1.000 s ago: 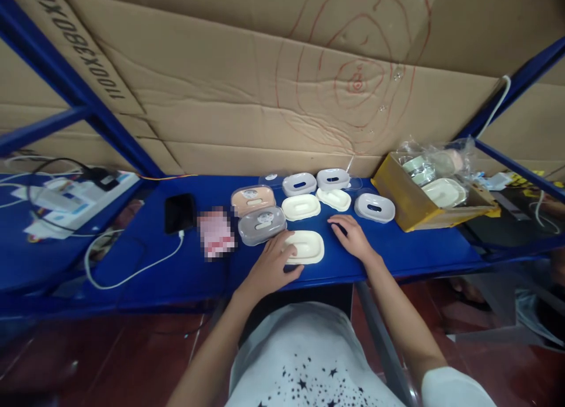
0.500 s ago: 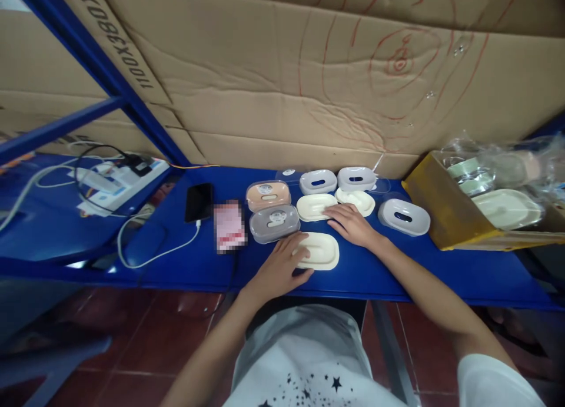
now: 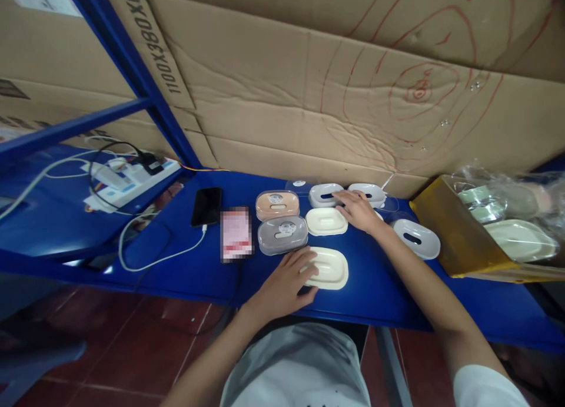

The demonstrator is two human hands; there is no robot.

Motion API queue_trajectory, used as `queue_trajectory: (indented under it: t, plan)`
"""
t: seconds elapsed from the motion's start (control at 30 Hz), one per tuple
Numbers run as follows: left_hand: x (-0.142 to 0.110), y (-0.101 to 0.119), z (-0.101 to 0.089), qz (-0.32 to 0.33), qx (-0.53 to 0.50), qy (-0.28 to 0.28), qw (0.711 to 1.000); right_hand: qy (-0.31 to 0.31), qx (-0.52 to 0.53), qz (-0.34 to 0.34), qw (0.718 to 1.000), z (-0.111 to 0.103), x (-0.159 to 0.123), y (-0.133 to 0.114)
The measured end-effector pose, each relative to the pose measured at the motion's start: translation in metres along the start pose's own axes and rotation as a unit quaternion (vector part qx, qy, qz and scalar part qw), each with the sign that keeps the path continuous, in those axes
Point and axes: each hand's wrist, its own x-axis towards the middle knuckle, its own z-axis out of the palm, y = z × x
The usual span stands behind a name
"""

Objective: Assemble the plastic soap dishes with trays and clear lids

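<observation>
Several soap boxes lie on a blue shelf (image 3: 379,289). My left hand (image 3: 286,282) rests with fingers spread on the left end of the nearest cream tray (image 3: 329,268). My right hand (image 3: 358,209) reaches farther back, its fingers lying over a cream piece between another cream tray (image 3: 325,221) and two white slotted inserts (image 3: 325,195) (image 3: 369,191). It touches them but I cannot see a grip. A grey lidded box (image 3: 282,234) and a peach lidded box (image 3: 277,205) stand left of the trays. Another white insert (image 3: 416,238) lies to the right.
A yellow cardboard box (image 3: 445,233) with bagged soap boxes stands at the right. A black phone (image 3: 206,206) on a white cable, a pink card (image 3: 236,234) and a power strip (image 3: 132,177) lie to the left. Cardboard sheets (image 3: 309,95) form the back wall; a blue post (image 3: 132,71) slants at left.
My right hand has moved away from me, from the shelf near the front tray to the back row of pieces. My left hand stays on the nearest cream tray. The view has shifted.
</observation>
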Motion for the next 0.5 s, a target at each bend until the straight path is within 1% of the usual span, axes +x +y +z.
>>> queue_trajectory:
  t: [0.1,0.17,0.23,0.37,0.43,0.5]
  plan:
    - [0.000,0.000,0.000,0.004,-0.004,-0.004,1.000,-0.023,-0.009,-0.015,1.000,0.005,0.013,0.000]
    - [0.000,0.000,0.000,-0.003,-0.008,-0.004,1.000,-0.026,-0.012,-0.020,0.999,0.003,0.011,-0.005]
    - [-0.001,0.000,0.000,-0.017,-0.014,-0.004,1.000,-0.019,-0.014,-0.020,1.000,-0.005,0.000,-0.013]
    - [-0.003,0.000,0.001,-0.039,-0.024,-0.005,0.999,0.009,-0.015,-0.012,1.000,-0.023,-0.031,-0.031]
    - [-0.004,-0.001,0.002,-0.042,-0.030,-0.010,0.999,0.026,-0.011,-0.008,1.000,-0.027,-0.043,-0.035]
    - [-0.004,0.000,0.002,-0.041,-0.042,-0.015,0.998,0.029,0.002,-0.005,1.000,-0.027,-0.049,-0.036]
